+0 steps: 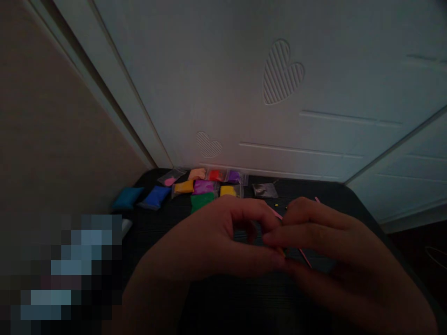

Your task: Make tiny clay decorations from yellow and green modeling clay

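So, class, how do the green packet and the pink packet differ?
Colour: the green packet is deep green, while the pink packet holds pale pink.
Filling: green spreads across all that shows of the green packet; the pink packet has one small lump, with much clear bag around it.
View: the left hand partly hides the green packet; nothing covers the pink packet.
Both lie on the dark table.

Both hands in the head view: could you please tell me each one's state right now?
Left hand: closed, apparently pinching a small orange piece, mostly hidden.
Right hand: fingertips at the same piece; whether gripping cannot be told.
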`<state>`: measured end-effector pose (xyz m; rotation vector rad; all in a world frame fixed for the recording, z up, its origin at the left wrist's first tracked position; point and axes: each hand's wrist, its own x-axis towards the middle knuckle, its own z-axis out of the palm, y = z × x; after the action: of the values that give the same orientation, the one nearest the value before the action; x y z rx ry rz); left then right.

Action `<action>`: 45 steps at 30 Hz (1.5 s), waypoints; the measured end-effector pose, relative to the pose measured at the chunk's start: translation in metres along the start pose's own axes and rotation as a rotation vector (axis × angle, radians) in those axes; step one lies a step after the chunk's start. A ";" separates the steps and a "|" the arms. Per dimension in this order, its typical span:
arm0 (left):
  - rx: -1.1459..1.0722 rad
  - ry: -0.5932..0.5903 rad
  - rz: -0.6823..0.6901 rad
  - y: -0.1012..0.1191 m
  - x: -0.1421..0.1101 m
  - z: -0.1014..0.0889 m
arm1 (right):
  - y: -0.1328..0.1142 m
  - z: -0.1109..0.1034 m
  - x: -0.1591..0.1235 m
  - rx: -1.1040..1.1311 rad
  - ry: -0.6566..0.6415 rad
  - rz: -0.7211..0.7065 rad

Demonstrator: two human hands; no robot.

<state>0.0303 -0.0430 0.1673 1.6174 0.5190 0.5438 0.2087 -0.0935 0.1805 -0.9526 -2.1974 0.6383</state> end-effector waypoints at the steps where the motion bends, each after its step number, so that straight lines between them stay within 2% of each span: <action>1: 0.017 -0.009 0.005 0.000 0.000 0.000 | 0.000 -0.001 0.000 -0.007 -0.011 0.002; 9: 0.008 -0.030 0.025 0.001 -0.001 -0.003 | 0.003 0.002 -0.001 0.012 0.012 0.012; 15: -0.103 -0.002 -0.015 0.001 -0.001 -0.002 | 0.002 0.003 -0.003 -0.042 0.192 0.003; 24: -0.315 0.092 -0.030 -0.001 0.000 0.009 | 0.004 0.009 -0.002 -0.078 0.339 -0.040; 29: -0.364 0.141 -0.089 0.006 0.001 0.012 | 0.003 0.008 -0.001 -0.100 0.338 -0.068; 36: -0.360 0.204 -0.079 0.011 0.001 0.016 | 0.003 0.012 -0.001 -0.053 0.371 -0.078; 45: -0.133 0.189 -0.021 0.005 -0.005 0.011 | -0.005 -0.002 -0.001 -0.005 0.193 -0.042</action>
<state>0.0334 -0.0547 0.1708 1.4410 0.6261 0.7051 0.2082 -0.0975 0.1847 -0.9283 -2.0430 0.5003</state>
